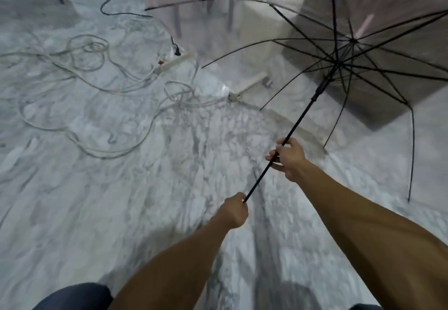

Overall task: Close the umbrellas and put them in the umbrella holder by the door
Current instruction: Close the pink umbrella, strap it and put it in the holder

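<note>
Closing step: umbrella (339, 50) open, canopy over floor (121, 188). Left hand (234, 211) clenched on handle end; right hand (288, 158) fingers grasping shaft. Next: slide runner (318, 91) down.

Obstacles: tangled cables (97, 86) and power strips (174, 63) are spread far left; open umbrella (351, 50) fills far right. Near marble floor (121, 212) is left unobstructed.

Single head-worn view, facing forward and down, close over marble floor (97, 200)
</note>
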